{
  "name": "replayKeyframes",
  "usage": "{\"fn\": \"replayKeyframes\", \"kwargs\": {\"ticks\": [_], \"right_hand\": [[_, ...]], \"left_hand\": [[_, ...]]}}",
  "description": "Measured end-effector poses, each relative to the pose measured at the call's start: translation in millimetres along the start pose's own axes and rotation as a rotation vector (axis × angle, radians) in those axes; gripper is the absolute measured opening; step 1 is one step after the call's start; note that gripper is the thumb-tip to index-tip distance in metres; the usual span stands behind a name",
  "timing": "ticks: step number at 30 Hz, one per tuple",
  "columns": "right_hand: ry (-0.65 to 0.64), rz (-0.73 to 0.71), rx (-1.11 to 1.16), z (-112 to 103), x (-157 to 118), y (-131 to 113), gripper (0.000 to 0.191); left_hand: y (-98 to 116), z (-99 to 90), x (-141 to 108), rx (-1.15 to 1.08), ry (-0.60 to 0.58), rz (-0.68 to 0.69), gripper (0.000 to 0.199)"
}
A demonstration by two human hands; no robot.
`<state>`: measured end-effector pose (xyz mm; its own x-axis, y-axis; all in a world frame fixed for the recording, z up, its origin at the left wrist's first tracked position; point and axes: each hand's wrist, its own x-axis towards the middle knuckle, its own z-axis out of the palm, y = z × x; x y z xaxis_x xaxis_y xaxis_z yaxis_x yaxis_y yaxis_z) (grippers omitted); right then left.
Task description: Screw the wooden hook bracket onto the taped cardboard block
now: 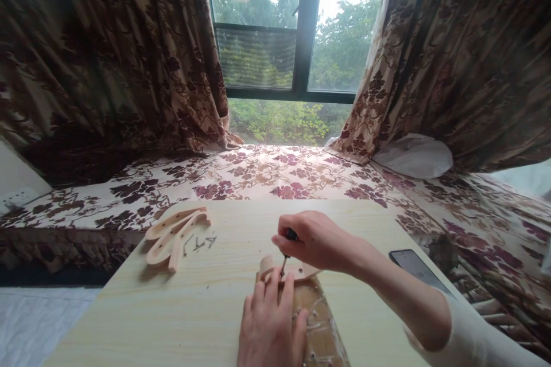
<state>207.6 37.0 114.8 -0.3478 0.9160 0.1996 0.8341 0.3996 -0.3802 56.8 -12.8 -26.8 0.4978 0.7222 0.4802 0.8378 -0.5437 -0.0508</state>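
My right hand (307, 238) is closed around the dark handle of a screwdriver (284, 261), whose shaft points down at a hole in a pale curved wooden piece (301, 272). That piece lies across the far end of a brown board (321, 321) with several screws or nails and whitish marks on it. Spread over the board and the near edge of the wooden piece is my left hand (271, 321), its fingertips beside the screwdriver tip. Whether the tip sits in a screw is too small to tell.
Curved wooden pieces (174, 235) and several loose screws (200, 242) lie at the left of the pale table (172, 321). A phone (417, 269) rests near its right edge. Beyond are a flowered window seat (258, 175), curtains and a white bag (415, 156).
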Motion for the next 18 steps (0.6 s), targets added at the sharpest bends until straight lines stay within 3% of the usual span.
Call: {"fn": "replayKeyframes", "kwargs": {"ticks": [8,18], "right_hand": [[-0.028,-0.036,-0.018,-1.1,2.7,-3.7,0.018],[-0.010,-0.079,-0.074,-0.7,9.3,-4.0,0.017]], "left_hand": [[-4.2,7.3,0.3,0.022,0.020,0.028,0.051],[7.4,0.4,5.4,0.064,0.003,-0.063,0.047]]}}
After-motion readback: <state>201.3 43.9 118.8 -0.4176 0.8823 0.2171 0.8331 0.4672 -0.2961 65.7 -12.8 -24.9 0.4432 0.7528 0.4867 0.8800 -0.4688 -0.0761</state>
